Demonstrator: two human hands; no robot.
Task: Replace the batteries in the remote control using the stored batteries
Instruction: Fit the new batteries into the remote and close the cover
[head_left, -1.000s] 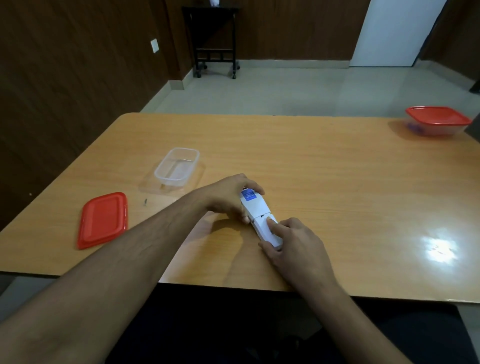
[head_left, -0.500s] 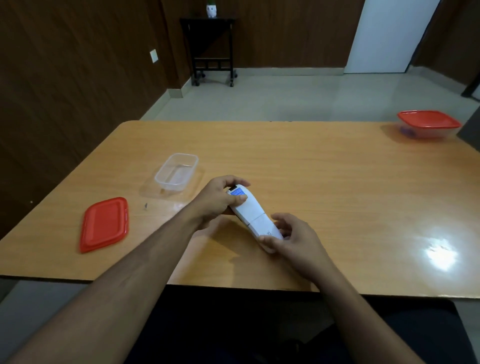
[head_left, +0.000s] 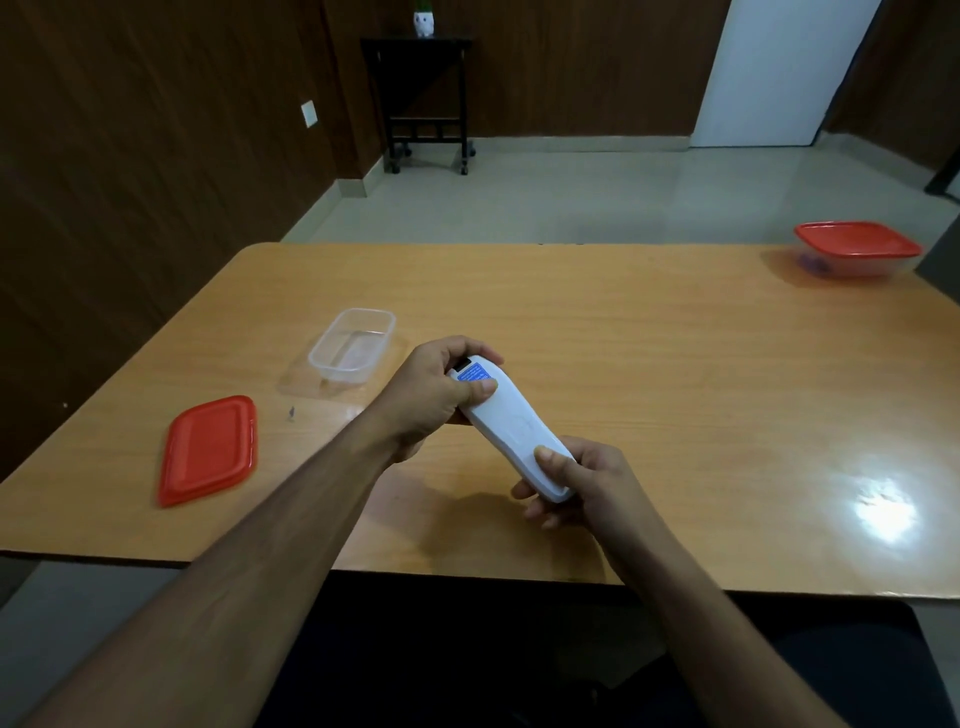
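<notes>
A white remote control (head_left: 511, 426) with a blue label at its far end is held back-side up above the wooden table (head_left: 623, 338). My left hand (head_left: 431, 395) grips its far end, thumb on the label. My right hand (head_left: 582, 483) grips its near end, thumb pressing on the back cover. The back looks closed. A clear plastic container (head_left: 353, 345) stands open to the left and looks empty, with its red lid (head_left: 208, 449) lying flat nearer the left edge. No loose batteries are visible.
A second container with a red lid (head_left: 857, 249) sits at the table's far right corner, something dark inside. A small dark speck (head_left: 291, 413) lies by the red lid. A black side table (head_left: 421, 98) stands against the far wall.
Both hands have lifted the remote off the table and tilted it up. My right thumb stays on the near end of its back.
</notes>
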